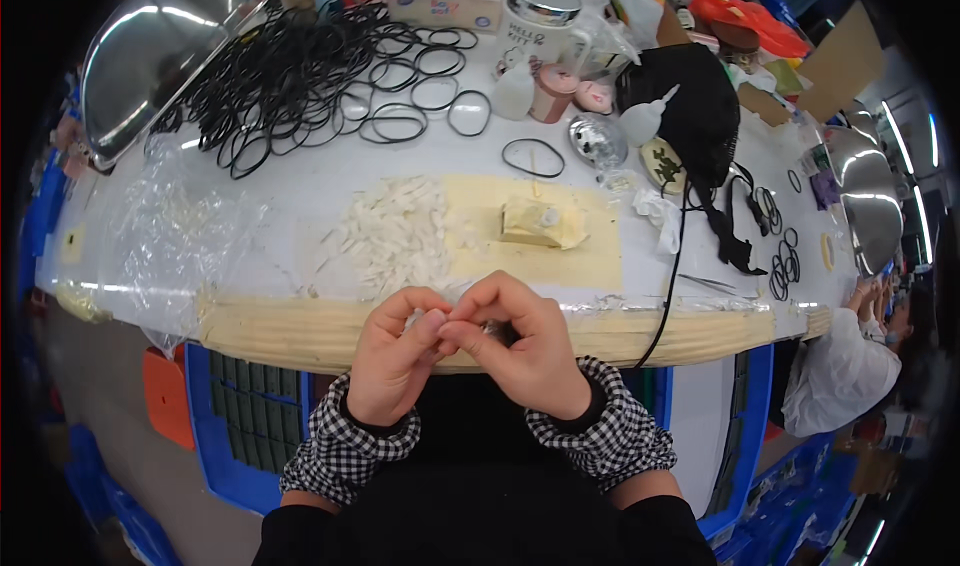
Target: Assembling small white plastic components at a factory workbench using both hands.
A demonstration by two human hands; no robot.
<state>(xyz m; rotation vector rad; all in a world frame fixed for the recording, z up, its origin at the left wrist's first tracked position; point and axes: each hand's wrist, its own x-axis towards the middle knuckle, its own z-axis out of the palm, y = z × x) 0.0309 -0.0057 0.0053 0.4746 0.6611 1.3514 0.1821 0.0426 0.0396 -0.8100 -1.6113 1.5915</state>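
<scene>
At the near edge of the worktop [300,266], just above its tape-wrapped lip, the left hand [392,358] and the right hand [528,351] meet fingertip to fingertip, both curled inward and pinching one small piece [487,324] between them; it is mostly hidden by the fingers, so its kind and its long axis cannot be told. The piece sits slightly on the right hand's side of the meeting point, tucked under that hand's bent forefinger, with the left thumb and forefinger closing on it from the left. Straight beyond the hands, away from the person, lies the heap of small white pieces [400,231], too many to count, spread on the near middle of the worktop; it is somewhat nearer the left hand than the right. Just to the right of the heap rests one pale yellow block [541,221] on a yellowish mat [600,266], closer to the right hand. Toward the far left corner lies a tangle of black elastic loops [300,76], far too many to count, with one single loop [533,157] lying apart near the middle. Two small squeeze bottles [645,116] stand near the far edge, by one white mug [540,21]. One crumpled clear plastic bag [170,236] covers the left end. Another person's sleeve [840,371] shows past the right end.
</scene>
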